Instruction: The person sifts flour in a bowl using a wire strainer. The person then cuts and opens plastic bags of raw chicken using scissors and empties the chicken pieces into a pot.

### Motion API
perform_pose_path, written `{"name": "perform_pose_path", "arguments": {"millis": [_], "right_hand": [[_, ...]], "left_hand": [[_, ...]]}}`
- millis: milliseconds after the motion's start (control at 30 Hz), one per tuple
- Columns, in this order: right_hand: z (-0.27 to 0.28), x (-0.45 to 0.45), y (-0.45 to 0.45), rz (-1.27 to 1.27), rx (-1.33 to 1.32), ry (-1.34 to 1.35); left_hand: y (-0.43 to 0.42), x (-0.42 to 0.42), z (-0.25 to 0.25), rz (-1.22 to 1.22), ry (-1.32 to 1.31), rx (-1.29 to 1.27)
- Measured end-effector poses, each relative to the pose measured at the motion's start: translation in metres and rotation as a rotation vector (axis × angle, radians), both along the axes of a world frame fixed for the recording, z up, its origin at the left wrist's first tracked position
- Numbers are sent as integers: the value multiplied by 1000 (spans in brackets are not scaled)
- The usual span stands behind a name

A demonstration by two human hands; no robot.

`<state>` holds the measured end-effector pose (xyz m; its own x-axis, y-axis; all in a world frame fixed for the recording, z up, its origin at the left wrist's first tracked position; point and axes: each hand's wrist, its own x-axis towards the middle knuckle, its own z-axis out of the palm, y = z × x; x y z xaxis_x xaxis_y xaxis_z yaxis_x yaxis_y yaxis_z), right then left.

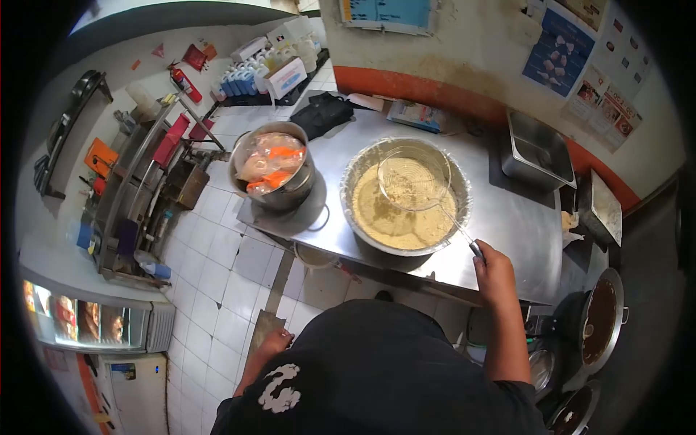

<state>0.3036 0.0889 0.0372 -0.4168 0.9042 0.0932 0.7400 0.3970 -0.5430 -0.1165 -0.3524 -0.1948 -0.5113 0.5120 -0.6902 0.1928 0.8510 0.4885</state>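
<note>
My right hand (496,272) is wrapped round the dark handle of a round wire skimmer (415,179). The skimmer's spiral wire head is over a large metal bowl (349,217) of pale yellow, flour-like powder (391,221). Darker, damp-looking patches mark the powder's surface. Whether the wire touches the powder I cannot tell. Down at my left side, beside my dark shirt, my left hand (276,341) is closed, its fingers curled, with nothing visible in it. To the left of the bowl stands a deep metal pot (284,194) with plastic-bagged, pinkish food (272,161) inside.
The bowl and pot rest on a steel table (500,250). A rectangular steel pan (536,156) stands at its right back, and a black cloth or bag (322,114) lies behind the pot. Dark-filled pans (603,319) are at my right. Metal shelving (134,185) lines the left wall.
</note>
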Motion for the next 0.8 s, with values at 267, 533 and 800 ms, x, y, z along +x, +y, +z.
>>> {"name": "perform_pose_path", "arguments": {"millis": [267, 533, 800], "right_hand": [[45, -51, -93, 107, -183, 218], [12, -143, -173, 470, -662, 135], [-235, -257, -162, 421, -905, -116]], "left_hand": [[-143, -4, -2, 98, -14, 96], [-377, 62, -67, 209, 19, -299], [-373, 122, 42, 548, -83, -386]]}}
